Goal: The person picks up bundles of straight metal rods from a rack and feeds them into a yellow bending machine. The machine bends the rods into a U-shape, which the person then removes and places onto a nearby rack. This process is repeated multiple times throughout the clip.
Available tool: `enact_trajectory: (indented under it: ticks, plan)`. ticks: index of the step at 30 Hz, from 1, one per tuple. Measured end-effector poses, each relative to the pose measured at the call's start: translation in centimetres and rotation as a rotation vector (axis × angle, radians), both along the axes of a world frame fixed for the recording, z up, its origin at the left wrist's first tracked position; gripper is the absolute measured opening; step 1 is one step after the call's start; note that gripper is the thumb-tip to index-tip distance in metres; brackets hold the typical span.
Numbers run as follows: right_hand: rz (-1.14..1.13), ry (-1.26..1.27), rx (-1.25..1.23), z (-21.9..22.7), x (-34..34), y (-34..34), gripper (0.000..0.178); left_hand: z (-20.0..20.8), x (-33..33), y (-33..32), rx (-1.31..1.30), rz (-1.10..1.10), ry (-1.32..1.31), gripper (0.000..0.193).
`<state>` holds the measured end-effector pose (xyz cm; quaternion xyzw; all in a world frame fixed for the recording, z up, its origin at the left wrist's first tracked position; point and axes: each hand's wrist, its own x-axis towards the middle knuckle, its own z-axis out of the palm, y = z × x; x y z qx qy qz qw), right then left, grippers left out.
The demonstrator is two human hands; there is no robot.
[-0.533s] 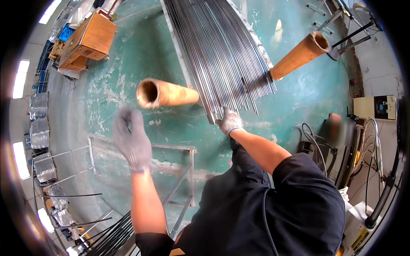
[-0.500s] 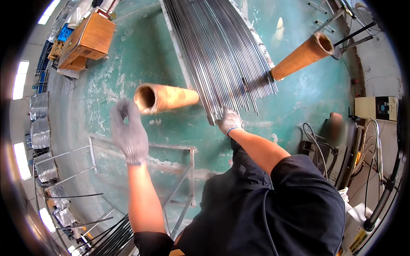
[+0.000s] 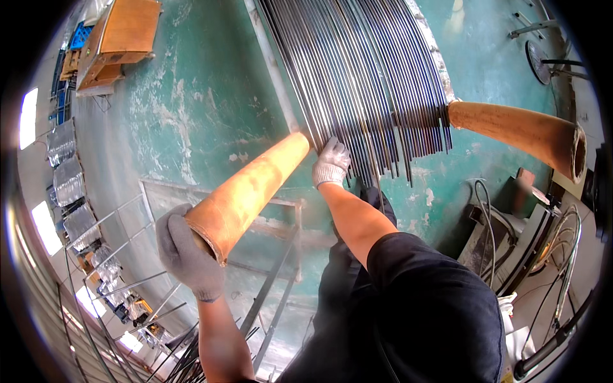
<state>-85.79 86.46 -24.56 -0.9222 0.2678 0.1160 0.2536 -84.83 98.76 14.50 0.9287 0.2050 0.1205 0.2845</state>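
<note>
A layer of long thin metal rods (image 3: 364,83) lies side by side, their uneven near ends toward me. On the left stands an orange-brown cardboard tube (image 3: 255,182), its mouth tilted toward me and its far end beside the rods. My left hand (image 3: 185,252), in a grey knit glove, is closed over the left rim of that mouth; the thumb is hidden. My right hand (image 3: 332,163), in a pale glove, has its fingers curled on the rods near their left-hand ends; how many it holds is hidden. A second cardboard tube (image 3: 517,131) rises at the rods' right edge.
A pale metal frame (image 3: 297,236) stands below the left tube, with dark thin rods (image 3: 185,354) near my left forearm. A wooden cabinet (image 3: 131,32) is at far left. Machinery with looped cables (image 3: 488,223) stands at right, and a round-based stand (image 3: 539,62) at far right.
My left hand has moved from beside the left tube's mouth onto its rim and closed there. My right hand stays at the rod ends. The whole view has shifted, bringing both tubes' mouths nearer.
</note>
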Motion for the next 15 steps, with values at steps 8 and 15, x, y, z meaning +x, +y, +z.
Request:
enact_trajectory:
  ticks: [8, 15]
  plan:
    - [-0.056, 0.296, 0.277, 1.0, 0.0, -3.1, 0.034, 0.2, -0.6, 0.3, -0.064, 0.006, 0.013, 0.029]
    - [0.051, 0.280, 0.498, -0.1, 0.0, -9.6, 0.037, 0.2, -1.2, -0.3, -0.123, 0.060, 0.004, 0.031]
